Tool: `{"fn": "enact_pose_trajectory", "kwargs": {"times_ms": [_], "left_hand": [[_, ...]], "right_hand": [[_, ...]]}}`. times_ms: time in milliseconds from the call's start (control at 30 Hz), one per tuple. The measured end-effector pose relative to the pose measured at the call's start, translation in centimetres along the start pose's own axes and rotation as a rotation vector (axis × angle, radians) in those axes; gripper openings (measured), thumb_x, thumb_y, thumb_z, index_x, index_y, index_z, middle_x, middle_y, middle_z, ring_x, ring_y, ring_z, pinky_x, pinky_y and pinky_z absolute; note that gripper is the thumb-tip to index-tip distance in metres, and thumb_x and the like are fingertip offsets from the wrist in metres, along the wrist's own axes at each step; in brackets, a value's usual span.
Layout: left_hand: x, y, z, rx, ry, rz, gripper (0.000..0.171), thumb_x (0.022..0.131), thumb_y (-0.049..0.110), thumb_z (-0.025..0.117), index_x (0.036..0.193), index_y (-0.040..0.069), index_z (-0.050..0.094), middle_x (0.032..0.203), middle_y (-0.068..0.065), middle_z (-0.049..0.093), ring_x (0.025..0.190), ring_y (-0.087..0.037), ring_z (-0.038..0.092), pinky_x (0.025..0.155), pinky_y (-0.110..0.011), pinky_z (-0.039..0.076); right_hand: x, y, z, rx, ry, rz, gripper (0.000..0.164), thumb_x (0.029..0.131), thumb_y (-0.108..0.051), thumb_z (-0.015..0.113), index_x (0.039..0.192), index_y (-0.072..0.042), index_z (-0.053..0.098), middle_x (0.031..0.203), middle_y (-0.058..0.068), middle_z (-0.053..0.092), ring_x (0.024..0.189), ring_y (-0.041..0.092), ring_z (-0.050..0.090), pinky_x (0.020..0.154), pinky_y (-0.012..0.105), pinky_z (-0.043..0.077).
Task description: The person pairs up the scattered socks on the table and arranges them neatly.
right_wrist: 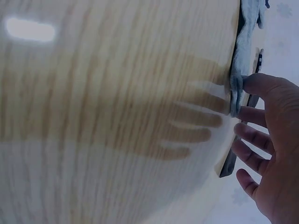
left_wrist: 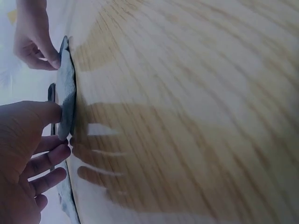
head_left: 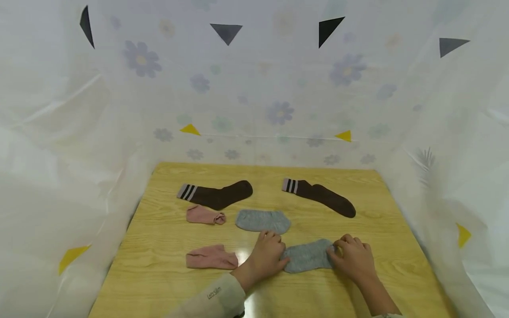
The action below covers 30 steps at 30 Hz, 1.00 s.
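While the left hand (head_left: 265, 256) and right hand (head_left: 355, 260) are pinching its ends, a gray ankle sock (head_left: 308, 257) is lying flat

On the wood-grained counter (head_left: 153, 247), it is forming a mottled, rounded oblong, both tips partly covered. A beige sleeve (head_left: 222, 295) is running out of frame; forearms (head_left: 375, 291) are angling inward.

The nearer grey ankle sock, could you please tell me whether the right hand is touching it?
Touching. The right wrist view shows the right hand with its thumb tip directly against the nearer grey ankle sock, no gap between.
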State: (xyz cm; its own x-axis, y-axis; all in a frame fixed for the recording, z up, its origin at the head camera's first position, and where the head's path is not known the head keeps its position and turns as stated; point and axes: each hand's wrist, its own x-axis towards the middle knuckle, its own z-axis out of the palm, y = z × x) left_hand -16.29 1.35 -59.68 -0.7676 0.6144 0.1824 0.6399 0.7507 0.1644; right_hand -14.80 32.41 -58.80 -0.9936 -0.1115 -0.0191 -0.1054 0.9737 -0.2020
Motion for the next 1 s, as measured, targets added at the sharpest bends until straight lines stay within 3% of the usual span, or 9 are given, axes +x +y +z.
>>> {"fn": "enact_pose_trajectory", "kwargs": {"times_ms": [367, 633, 1000], "left_hand": [[0.2, 0.3, 0.9, 0.053, 0.088, 0.037, 0.02, 0.097, 0.032, 0.074, 0.078, 0.026, 0.072, 0.085, 0.011, 0.065, 0.093, -0.016, 0.059, 0.095, -0.039, 0.04], [0.3, 0.4, 1.6, 0.099, 0.085, 0.039, 0.017, 0.101, 0.031, 0.069, 0.085, 0.024, 0.071, 0.09, 0.01, 0.068, 0.094, -0.015, 0.06, 0.095, -0.038, 0.041], [0.1, -0.2, 1.2, 0.096, 0.075, 0.045, 0.015, 0.103, 0.028, 0.063, 0.09, 0.023, 0.07, 0.094, 0.008, 0.068, 0.099, -0.017, 0.063, 0.096, -0.04, 0.046]], "right_hand": [[-0.4, -0.6, 0.1, 0.004, 0.034, -0.02, 0.018, 0.097, -0.035, 0.078, 0.097, -0.017, 0.078, 0.106, 0.002, 0.067, 0.1, 0.031, 0.064, 0.089, 0.062, 0.047], [-0.6, -1.2, -0.4, 0.017, 0.031, -0.02, 0.014, 0.097, -0.03, 0.078, 0.095, -0.016, 0.076, 0.106, 0.002, 0.067, 0.098, 0.029, 0.064, 0.089, 0.061, 0.048], [-0.4, -1.4, -0.7, 0.035, 0.087, -0.05, 0.013, 0.097, -0.03, 0.078, 0.092, -0.019, 0.074, 0.107, 0.001, 0.066, 0.098, 0.029, 0.064, 0.089, 0.061, 0.047]]}}
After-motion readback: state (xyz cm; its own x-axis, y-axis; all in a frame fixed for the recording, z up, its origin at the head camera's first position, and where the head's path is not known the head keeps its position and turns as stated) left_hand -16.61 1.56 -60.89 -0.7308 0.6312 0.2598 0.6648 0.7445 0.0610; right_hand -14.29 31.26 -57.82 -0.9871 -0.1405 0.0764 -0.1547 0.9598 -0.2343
